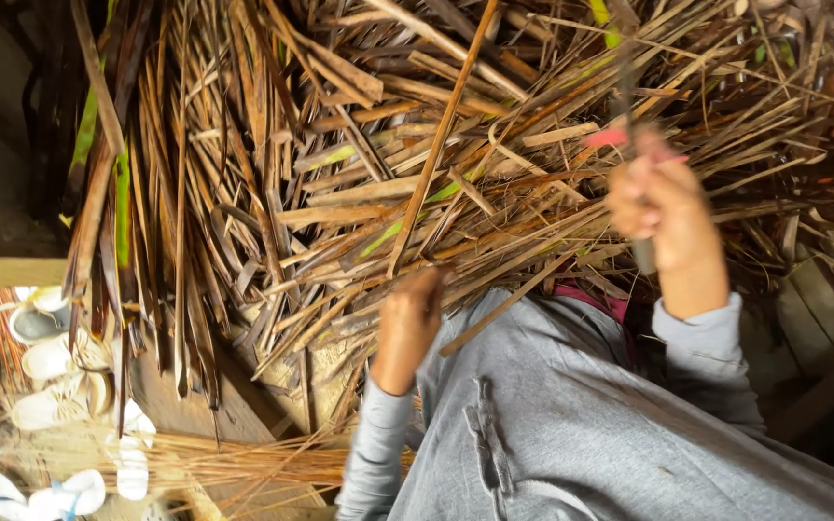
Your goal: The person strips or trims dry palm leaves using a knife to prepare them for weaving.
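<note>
Our left hand (407,323) pinches a long dry leaf strip (441,135) taut; our right hand (663,207) grips what looks like a knife (629,116), blurred, above the leaf pile (272,174).

This looks like a rustic craft workspace, likely a porch or shed. A deep heap of dried palm-leaf strips (417,164) covers worn wooden floorboards (234,405), a bundle of thin leaf ribs (243,463) lies nearby, and sandals (50,376) sit outside.
</note>
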